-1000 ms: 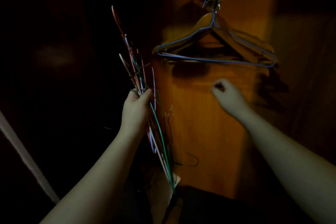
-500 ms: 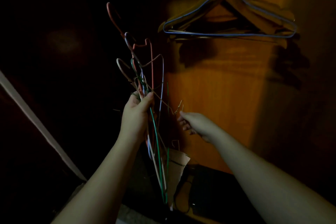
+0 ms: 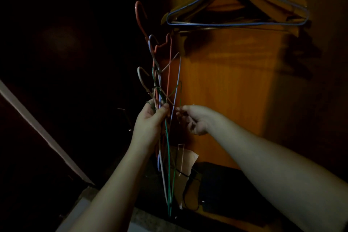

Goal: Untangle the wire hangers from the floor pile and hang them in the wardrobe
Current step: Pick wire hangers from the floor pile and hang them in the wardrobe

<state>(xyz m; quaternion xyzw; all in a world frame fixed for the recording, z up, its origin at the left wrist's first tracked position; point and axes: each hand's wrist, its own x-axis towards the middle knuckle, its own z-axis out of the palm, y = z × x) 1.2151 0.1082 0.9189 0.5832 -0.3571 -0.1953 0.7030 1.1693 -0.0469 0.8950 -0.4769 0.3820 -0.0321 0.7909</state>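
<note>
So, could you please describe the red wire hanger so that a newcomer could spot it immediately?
Start at the orange wooden wardrobe panel; just to its left, the left hand grips a bundle of wire hangers. The red wire hanger is the one whose hook rises highest, above the white and green ones.

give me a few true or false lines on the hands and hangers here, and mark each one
1. The left hand grips the bundle of wire hangers. True.
2. The right hand rests on the blue hanger hanging above. False: it is down at the bundle, fingers curled at a wire.
3. The orange hook is the topmost in the bundle. True.
4. The bundle lies on the floor. False: it is held up beside the wooden panel.
</note>
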